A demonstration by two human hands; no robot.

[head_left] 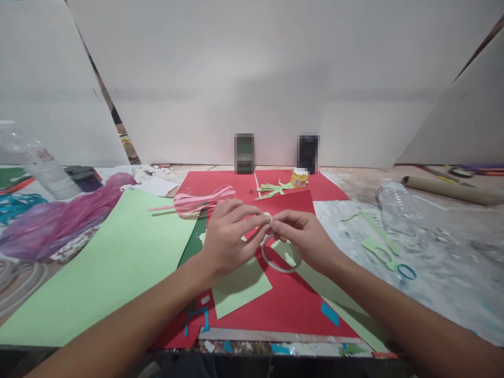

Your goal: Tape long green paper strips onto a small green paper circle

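Note:
My left hand (232,231) and my right hand (305,236) meet over the middle of the table, fingertips pinched together. Between them shows a small light green paper piece (268,214), mostly hidden by the fingers. Just below the fingertips is a whitish ring (284,271), its upper edge partly behind my right hand; whether it is held or lies on the paper I cannot tell. Under both hands lie red paper (271,310) and a light green paper piece (240,289). A pink paper-strip shape on a stick (200,202) lies beyond my left hand.
A large light green sheet (118,262) spreads left, beside a purple plastic bag (66,220) and a clear bottle (51,170). A yellow-labelled tub (299,178) stands behind. To the right are cut green scraps (380,249), a blue ring (407,271), a clear container (397,202) and a cardboard tube (449,190).

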